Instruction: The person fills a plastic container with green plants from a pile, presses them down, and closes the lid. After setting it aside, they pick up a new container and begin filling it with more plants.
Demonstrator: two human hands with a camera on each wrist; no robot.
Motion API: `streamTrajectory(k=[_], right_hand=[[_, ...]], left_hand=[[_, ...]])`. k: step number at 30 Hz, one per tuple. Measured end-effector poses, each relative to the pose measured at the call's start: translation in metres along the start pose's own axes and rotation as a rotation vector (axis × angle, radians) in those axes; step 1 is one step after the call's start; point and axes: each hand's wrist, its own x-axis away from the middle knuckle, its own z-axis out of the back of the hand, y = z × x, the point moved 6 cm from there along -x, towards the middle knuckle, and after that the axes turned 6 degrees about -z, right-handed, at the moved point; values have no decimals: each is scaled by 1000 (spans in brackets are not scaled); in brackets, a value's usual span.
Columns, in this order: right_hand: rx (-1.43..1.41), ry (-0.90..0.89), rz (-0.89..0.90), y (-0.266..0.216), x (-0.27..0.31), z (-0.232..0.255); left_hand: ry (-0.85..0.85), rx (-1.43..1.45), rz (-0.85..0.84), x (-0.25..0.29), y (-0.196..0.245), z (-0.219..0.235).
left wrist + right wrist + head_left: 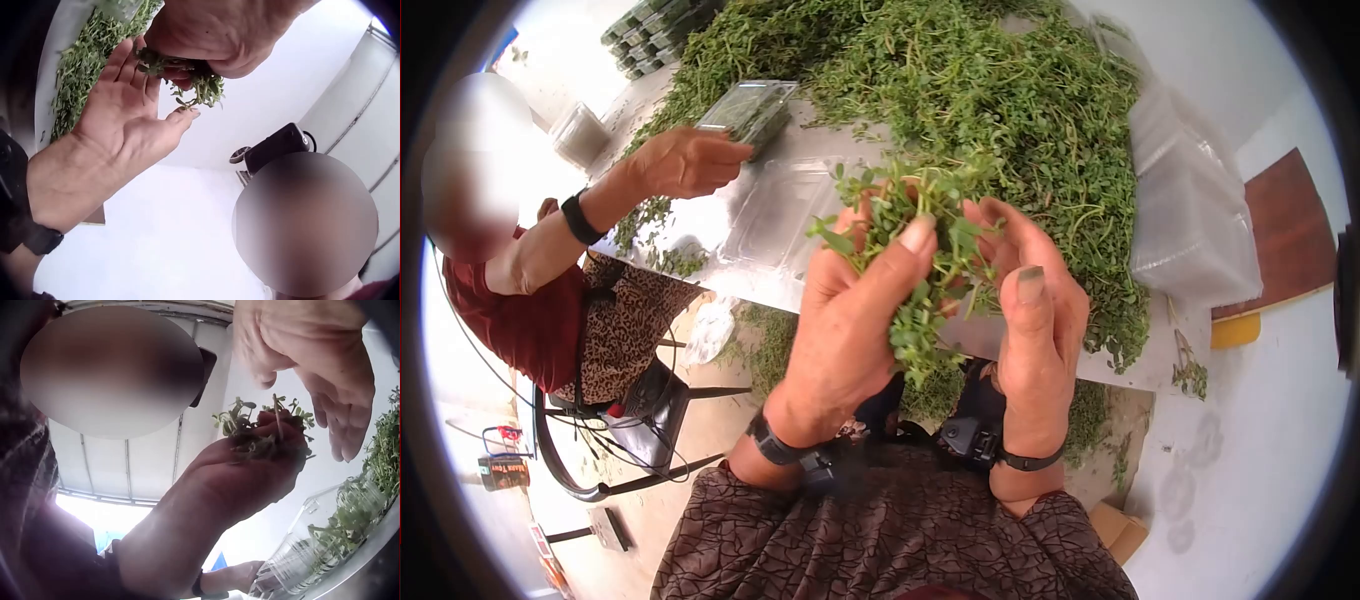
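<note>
A bunch of leafy green sprigs [915,325] is gripped in the left hand [840,320], the thumb lying across the stems. In the left wrist view the sprigs [209,89] hang below the left hand [219,31]. Beside the bunch, the right hand [1040,340] is raised with its fingers loosely extended and its thumb up. The right wrist view has the left hand [219,481] curled round the sprigs [250,447], while the right hand [306,350] stands above them with fingers spread out. Whether the right fingertips touch the leaves cannot be told.
A large heap of greens [1000,110] covers the back of the table. An open clear plastic box [775,225] lies behind the left hand. Stacked clear containers [1195,220] stand at the right. At the left, another person's hand [690,162] is at a filled box [755,108].
</note>
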Motion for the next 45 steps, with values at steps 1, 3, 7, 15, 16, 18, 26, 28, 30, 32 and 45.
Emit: streamTrajectory(k=[1,3,7,15,16,18,26,28,30,32,45], right_hand=[[3,9,3,0,0,5],[-113,-39,-137,7,0,10],[-351,-57,-170,6,-1,11],[-512,-53,-123,10,-6,13],[-557,-79,-133,10,-6,13],[-560,-114,-88,18,-9,16],[-539,-70,-105,23,-2,12],[-421,-67,-91,14,4,15],[-407,31,-147,22,10,19],[-349,5,-111,29,17,23],[33,130,4,24,6,37]], left_hand=[[-62,-3,-9,0,-4,-6],[-131,-2,-12,1,-12,-19],[-241,-18,-184,0,-24,-44],[-296,-449,-579,3,-32,-61],[-304,-505,-648,4,-31,-63],[-310,-567,-674,7,-31,-66],[-321,-810,-749,3,-41,-62],[-286,-911,-834,1,-35,-63],[-261,-992,-891,-5,-32,-63],[-229,-1049,-945,-2,-25,-62],[-391,-980,-947,5,1,-50]])
